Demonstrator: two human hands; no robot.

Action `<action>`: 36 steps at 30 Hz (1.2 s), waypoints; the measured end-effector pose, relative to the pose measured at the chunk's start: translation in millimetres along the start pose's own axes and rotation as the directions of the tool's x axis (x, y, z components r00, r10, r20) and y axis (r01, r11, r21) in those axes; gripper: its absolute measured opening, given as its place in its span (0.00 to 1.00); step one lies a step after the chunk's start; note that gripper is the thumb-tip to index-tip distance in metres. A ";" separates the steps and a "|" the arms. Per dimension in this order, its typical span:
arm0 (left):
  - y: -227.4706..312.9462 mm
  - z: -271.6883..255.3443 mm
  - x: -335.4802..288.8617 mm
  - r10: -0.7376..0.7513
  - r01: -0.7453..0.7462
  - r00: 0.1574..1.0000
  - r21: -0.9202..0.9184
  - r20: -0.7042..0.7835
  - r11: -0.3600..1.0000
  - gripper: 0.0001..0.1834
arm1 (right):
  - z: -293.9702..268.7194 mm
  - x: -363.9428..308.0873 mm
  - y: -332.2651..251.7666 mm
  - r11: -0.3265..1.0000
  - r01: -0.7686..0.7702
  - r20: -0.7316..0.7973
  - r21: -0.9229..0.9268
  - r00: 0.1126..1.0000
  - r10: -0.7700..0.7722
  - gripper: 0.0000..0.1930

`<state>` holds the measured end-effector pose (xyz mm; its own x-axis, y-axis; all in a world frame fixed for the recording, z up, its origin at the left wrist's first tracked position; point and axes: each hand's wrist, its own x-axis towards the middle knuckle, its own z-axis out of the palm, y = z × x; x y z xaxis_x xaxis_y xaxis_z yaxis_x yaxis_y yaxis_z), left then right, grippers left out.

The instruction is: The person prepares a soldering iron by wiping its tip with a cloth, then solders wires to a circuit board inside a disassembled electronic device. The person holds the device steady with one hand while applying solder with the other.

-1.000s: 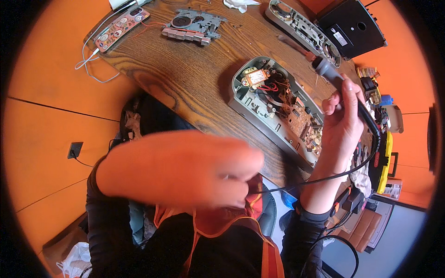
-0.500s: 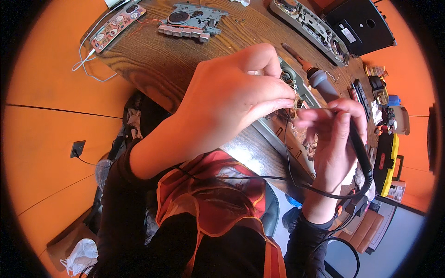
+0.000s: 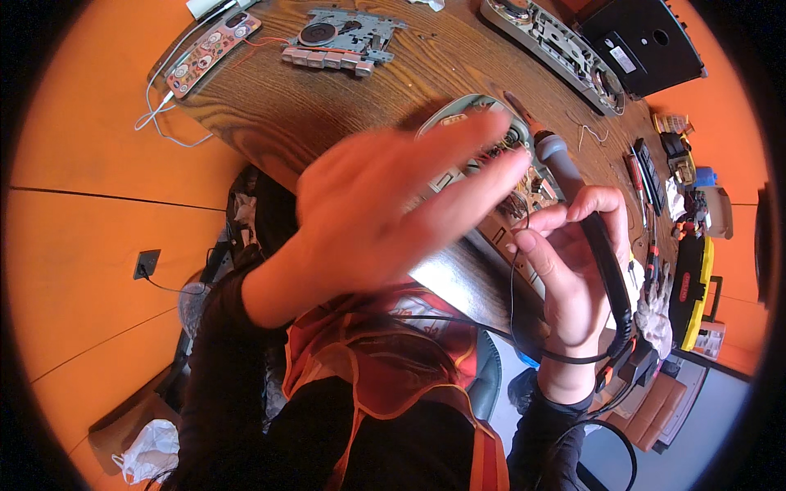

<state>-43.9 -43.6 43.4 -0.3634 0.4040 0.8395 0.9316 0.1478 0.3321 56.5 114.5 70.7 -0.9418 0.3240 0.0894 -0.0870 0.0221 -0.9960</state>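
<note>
My left hand point(image 3: 368, 213) is smeared by motion, fingers stretched apart and seemingly holding nothing. It passes over a grey casing point(image 3: 460, 108) with a circuit board point(image 3: 540, 186) inside, hiding much of both. To its right, my right hand point(image 3: 573, 262) pinches a thin dark wire point(image 3: 513, 286) between thumb and index finger. That same hand also holds a soldering iron point(image 3: 562, 164) with a grey collar and black handle. The iron slants up and away, its tip end beyond the casing's far right side. Its black cable loops down past my right wrist.
At the far left lie a metal mechanism with silver keys point(image 3: 336, 39) and a patterned phone point(image 3: 211, 56) on a cable. A second opened casing point(image 3: 557, 51) and a black box point(image 3: 643, 47) stand far right. Tools point(image 3: 643, 176) and a yellow-black case point(image 3: 694, 282) line the right.
My left hand has come away from the wire, its pinch opening and fingers spreading. My right thumb and index finger now close on the wire, and more of the casing shows.
</note>
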 end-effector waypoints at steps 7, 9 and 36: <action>18.4 3.8 -26.6 0.117 -0.118 0.992 0.045 0.038 0.992 0.17 | 6.6 -8.2 -3.0 0.996 0.055 0.047 -0.076 0.998 -0.051 0.21; 19.5 11.3 -28.4 0.101 -0.100 0.995 0.031 -0.025 0.995 0.17 | 7.2 -10.2 -3.0 0.993 0.061 0.073 -0.097 0.996 -0.054 0.21; -0.6 5.4 -64.4 -0.161 0.160 0.987 -0.052 -0.023 0.986 0.12 | 10.7 -22.6 20.7 0.923 0.111 0.083 -0.368 0.993 -0.086 0.19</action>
<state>-20.9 -64.9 -13.1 -0.5092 0.3542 0.7844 0.8596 0.1636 0.4841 72.6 97.5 48.2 -0.9545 0.2411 0.1752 -0.0653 0.4044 -0.9123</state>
